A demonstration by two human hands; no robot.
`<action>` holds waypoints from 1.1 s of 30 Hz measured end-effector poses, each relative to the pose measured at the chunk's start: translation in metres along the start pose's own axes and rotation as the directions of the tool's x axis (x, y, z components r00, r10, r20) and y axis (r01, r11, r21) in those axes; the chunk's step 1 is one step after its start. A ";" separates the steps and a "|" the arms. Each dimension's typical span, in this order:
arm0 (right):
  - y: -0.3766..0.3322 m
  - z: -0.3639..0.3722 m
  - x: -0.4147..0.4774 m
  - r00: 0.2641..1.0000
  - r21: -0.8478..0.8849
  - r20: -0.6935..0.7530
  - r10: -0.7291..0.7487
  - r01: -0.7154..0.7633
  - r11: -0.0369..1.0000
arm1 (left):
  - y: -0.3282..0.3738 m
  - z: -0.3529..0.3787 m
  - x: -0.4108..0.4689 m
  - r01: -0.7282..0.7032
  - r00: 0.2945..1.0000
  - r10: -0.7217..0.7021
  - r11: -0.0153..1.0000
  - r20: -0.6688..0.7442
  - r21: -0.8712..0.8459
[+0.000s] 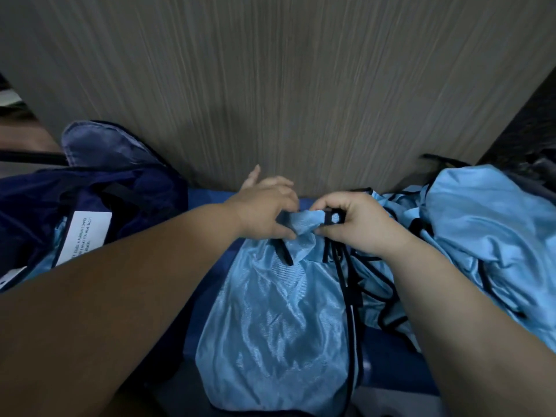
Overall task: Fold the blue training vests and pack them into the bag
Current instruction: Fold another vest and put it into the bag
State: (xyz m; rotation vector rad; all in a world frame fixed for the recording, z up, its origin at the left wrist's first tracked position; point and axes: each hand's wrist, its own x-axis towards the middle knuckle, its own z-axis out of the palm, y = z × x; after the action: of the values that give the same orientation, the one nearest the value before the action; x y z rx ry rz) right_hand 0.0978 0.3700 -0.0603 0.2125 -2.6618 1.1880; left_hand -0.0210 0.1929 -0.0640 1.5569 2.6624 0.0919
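Pinching one vest edge, both hands near bare tabletop.

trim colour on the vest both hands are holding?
Black edging on the light blue vest, pinched by the left hand and right hand. Head view, the only one.

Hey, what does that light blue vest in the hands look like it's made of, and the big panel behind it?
Vest: probably thin synthetic mesh, maybe polyester; it is glossy with soft crumples and black edge binding. Panel: looks like matte grey-brown wood-grain laminate, judging by fine straight streaks; real wood cannot be ruled out.
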 end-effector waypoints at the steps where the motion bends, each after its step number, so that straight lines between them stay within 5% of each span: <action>1: -0.001 -0.001 -0.004 1.000 0.004 0.000 0.012 -0.012 1.000 | -0.001 -0.002 -0.003 -0.016 1.000 0.017 0.999 -0.007 0.042; 10: -0.018 -0.005 -0.032 0.998 0.039 0.031 0.060 -0.061 0.997 | 0.015 -0.024 -0.051 -0.125 0.983 0.153 0.960 -0.099 0.250; 15: -0.032 0.004 -0.052 0.973 -0.054 0.213 0.087 -0.077 0.996 | 0.031 -0.019 -0.092 -0.132 0.990 0.110 0.948 0.091 0.291; 20: -0.035 0.031 -0.070 0.828 -0.406 0.487 0.277 -0.066 0.912 | 0.047 0.010 -0.129 -0.106 0.958 0.043 0.972 0.284 0.210; 24: -0.041 0.039 -0.077 0.706 -0.438 0.563 0.430 -0.186 0.880 | 0.052 0.021 -0.139 0.060 0.908 -0.032 0.997 0.417 -0.055; 28: -0.051 0.036 -0.080 0.749 -0.363 0.472 0.465 -0.316 0.877 | 0.046 0.024 -0.132 0.221 0.937 -0.106 0.918 0.334 -0.329; 33: -0.039 0.040 -0.072 0.908 -0.580 0.001 0.419 -0.341 0.740 | 0.034 0.041 -0.111 0.219 0.975 -0.198 0.939 0.102 -0.266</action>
State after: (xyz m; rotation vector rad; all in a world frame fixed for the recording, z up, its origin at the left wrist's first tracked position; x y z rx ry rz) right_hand 0.1699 0.3171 -0.0766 -0.3934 -3.1303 0.3955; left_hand 0.0663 0.1138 -0.1003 1.1668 2.6023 0.3710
